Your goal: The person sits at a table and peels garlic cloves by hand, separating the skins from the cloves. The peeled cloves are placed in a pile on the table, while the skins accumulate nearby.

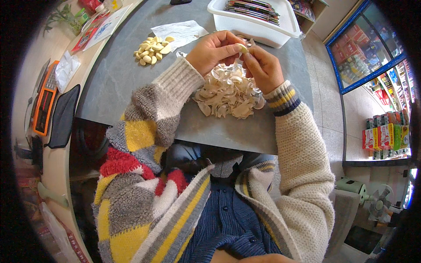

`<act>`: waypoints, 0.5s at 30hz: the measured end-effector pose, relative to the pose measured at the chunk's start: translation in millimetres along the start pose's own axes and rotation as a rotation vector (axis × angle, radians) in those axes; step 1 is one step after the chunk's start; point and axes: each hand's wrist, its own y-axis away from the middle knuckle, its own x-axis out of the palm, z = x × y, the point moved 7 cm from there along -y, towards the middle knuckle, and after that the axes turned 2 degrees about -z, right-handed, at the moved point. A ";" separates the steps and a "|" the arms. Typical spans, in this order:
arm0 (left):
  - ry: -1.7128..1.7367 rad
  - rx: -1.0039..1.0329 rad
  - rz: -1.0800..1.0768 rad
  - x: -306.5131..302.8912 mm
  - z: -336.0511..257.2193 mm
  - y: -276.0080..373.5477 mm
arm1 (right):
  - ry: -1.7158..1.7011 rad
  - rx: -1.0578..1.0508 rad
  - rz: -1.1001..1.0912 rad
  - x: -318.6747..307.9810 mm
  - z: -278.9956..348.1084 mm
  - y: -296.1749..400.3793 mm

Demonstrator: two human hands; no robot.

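Observation:
A garlic clove [242, 48] is pinched between my two hands above the table. My left hand [215, 51] grips it with thumb and fingertips. From the other side, my right hand [263, 68] holds its lower end. Beneath them lies a broad heap of papery garlic skins [228, 90], partly hidden by my hands. A pile of peeled garlic cloves [152, 51] sits to the left of my left hand, beside a crumpled white tissue [179, 33]. Just behind my fingers, some darker garlic pieces [246, 41] show in part.
The grey table [131, 88] carries a white plastic tub [250, 28] of packets at its far right. On the left, a wooden counter [59, 167] holds an orange calculator-like device [46, 98] and a black pouch [64, 116]. A fan [380, 203] stands at lower right.

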 end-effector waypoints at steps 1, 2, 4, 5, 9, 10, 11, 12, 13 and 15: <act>0.003 0.006 0.026 1.1 -1.1 -0.2 | -0.005 -0.011 0.017 0.8 1.1 0.4; -0.011 -0.001 0.030 1.9 -0.1 0.0 | -0.011 -0.021 0.035 1.5 2.5 0.8; -0.040 -0.016 0.038 5.8 1.6 1.2 | -0.040 0.038 0.063 1.8 4.4 2.2; 0.034 -0.057 0.044 7.2 3.6 1.6 | -0.054 0.069 0.077 1.5 6.2 3.1; 0.253 -0.192 0.103 5.6 0.5 7.1 | -0.153 0.124 0.180 9.2 18.8 3.7; 0.302 -0.224 0.141 6.0 4.6 6.4 | -0.169 0.122 0.181 10.8 20.0 7.3; 0.341 -0.243 0.163 6.7 8.6 5.8 | -0.185 0.120 0.183 11.6 20.5 10.4; 0.373 -0.260 0.179 7.4 9.7 6.6 | -0.187 0.095 0.207 13.2 23.7 12.0; 0.405 -0.277 0.195 7.6 11.5 7.3 | -0.188 0.098 0.204 12.7 24.5 11.7; 0.481 -0.227 0.236 7.2 11.4 6.1 | -0.192 0.104 0.193 11.6 25.0 11.0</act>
